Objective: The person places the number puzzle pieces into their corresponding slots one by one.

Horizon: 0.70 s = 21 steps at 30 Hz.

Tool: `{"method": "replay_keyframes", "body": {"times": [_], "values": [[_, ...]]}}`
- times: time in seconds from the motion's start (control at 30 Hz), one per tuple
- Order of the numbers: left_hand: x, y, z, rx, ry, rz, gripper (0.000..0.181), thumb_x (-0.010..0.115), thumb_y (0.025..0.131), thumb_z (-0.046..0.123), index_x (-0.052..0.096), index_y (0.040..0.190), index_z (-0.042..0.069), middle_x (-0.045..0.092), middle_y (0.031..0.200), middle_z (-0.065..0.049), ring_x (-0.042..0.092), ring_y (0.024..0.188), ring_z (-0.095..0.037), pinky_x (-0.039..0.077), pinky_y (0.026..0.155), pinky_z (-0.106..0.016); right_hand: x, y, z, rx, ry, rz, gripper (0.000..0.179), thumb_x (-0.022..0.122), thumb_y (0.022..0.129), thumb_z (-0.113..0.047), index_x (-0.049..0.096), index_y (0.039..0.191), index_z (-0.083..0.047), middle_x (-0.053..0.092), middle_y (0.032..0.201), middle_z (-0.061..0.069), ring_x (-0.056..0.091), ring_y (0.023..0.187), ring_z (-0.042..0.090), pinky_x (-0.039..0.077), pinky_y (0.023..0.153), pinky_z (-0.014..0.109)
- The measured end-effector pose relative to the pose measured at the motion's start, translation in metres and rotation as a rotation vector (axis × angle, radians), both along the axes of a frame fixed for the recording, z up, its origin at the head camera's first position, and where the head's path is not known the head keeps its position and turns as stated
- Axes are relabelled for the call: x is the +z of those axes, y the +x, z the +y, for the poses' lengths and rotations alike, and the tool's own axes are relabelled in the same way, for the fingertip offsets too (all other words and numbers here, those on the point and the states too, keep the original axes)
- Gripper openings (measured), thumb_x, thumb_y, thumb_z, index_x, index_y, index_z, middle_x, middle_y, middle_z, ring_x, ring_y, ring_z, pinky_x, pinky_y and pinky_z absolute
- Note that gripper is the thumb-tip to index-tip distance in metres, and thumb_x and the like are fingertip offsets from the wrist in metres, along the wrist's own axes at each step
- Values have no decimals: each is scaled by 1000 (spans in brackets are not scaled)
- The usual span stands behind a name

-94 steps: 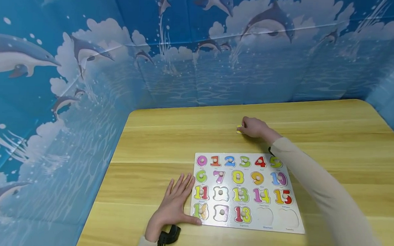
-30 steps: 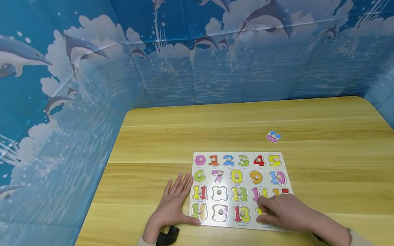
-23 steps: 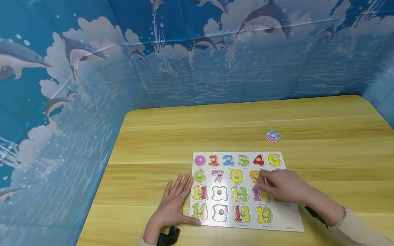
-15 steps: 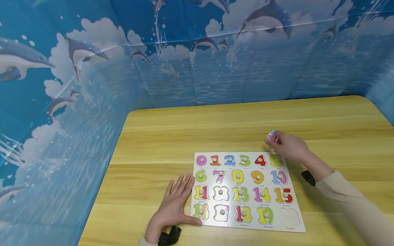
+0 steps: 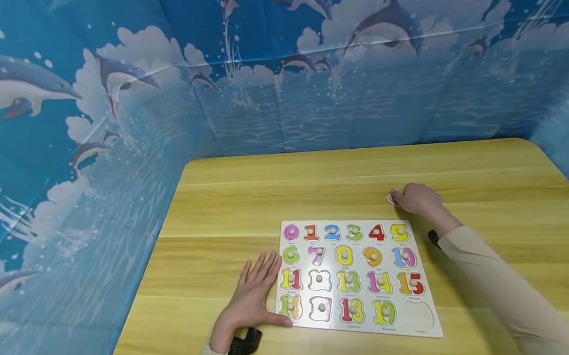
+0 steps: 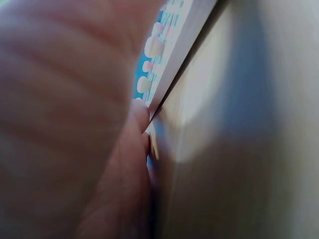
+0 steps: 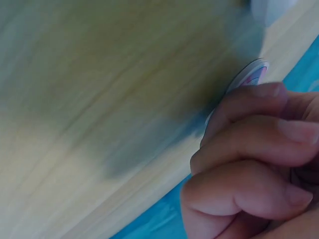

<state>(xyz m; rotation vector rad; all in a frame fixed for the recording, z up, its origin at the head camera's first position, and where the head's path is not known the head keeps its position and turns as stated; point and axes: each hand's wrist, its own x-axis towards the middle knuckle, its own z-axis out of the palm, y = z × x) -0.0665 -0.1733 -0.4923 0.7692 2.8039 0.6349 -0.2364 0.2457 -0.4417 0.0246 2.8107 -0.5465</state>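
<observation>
A white number puzzle board lies on the table with knobbed, coloured number pieces in rows; its bottom-right recess is bare. My left hand rests with fingers spread at the board's left edge, thumb on the lower-left corner. Beyond the board's far right corner, my right hand pinches a purple-and-blue number puzzle piece, mostly hidden by the fingers. In the right wrist view, the fingers are curled and the rim of the puzzle piece shows past them; its knob is hidden.
The wooden table extends around the board on all sides. A dolphin-print curtain hangs along its back and left. A black wrist device sits on the left wrist.
My right hand put the 19 piece in the bottom row, then moved up and right to the purple-and-blue number puzzle piece and took hold of it. The left hand stayed put.
</observation>
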Motion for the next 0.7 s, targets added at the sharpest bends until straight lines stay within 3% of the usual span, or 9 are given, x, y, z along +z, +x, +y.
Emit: {"method": "replay_keyframes", "body": {"times": [0.27, 0.43, 0.57, 0.7], "values": [[-1, -1, 0, -6, 7, 12, 128, 72, 60, 73, 9, 153, 12, 2, 159, -5, -4, 143, -27, -7, 111, -50, -1, -2, -2, -13, -14, 10, 41, 42, 98, -34, 47, 72, -4, 43, 66, 10, 44, 61, 25, 33, 54, 34], [-3, -1, 0, -9, 7, 11, 128, 72, 60, 73, 9, 153, 13, 2, 159, -5, -5, 143, -26, -7, 111, -50, 0, 2, 6, 30, -69, 53, 34, 47, 97, -30, 47, 83, 1, 46, 68, 10, 44, 60, 23, 33, 51, 31], [-3, -2, 0, -7, -1, 14, 128, 71, 60, 74, 8, 154, 13, 1, 159, -4, -5, 143, -26, -7, 111, -49, 6, 15, 15, 141, -99, 112, 30, 51, 97, -29, 46, 85, -2, 45, 65, 7, 42, 57, 20, 31, 49, 31], [-1, -1, 0, -6, -5, 16, 128, 71, 60, 74, 8, 153, 12, 1, 159, -5, -5, 143, -26, -7, 111, -50, 15, 43, 18, 331, -123, 122, 24, 57, 96, -28, 49, 84, -8, 43, 61, 0, 39, 52, 15, 30, 48, 28]]}}
